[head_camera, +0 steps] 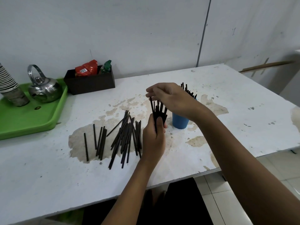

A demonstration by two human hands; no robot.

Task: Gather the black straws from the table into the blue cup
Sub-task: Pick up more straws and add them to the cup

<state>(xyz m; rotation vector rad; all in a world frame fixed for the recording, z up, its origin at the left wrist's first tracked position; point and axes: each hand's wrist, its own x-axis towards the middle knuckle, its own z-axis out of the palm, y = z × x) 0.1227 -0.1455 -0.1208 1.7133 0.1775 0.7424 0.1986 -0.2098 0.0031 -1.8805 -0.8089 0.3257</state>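
**Straws half gathered, a fistful on its way to the cup**

Straws [123, 137] lay scattered in a loose heap on the white table [227, 88], left of the person's hands, with a few strays further left. More stood upright in the blue cup [179, 121], their tips showing behind the right wrist. A third lot, a bundle [159, 111], was upright in the left hand [154, 138], whose fingers were curled round its lower end just beside the cup. The right hand [168, 98] hovered over the top of that bundle, fingertips pinching the upper end of 1 straw.

They looked very light, thin and fairly stiff, smooth enough to slide against each other, so a loose fist would likely let some slip or fan out. I judged the safest hold to be low or mid-length round the whole bunch, with the other hand squaring the tops. Squeezed hard, they would probably kink. The cup seemed light too and could tip if the bundle knocked its rim.

As for writing, the red packet [86, 68] in the dark box [90, 82] carried a white barcode label; its print was too small to read. The green packet [106, 66] beside it was no clearer.
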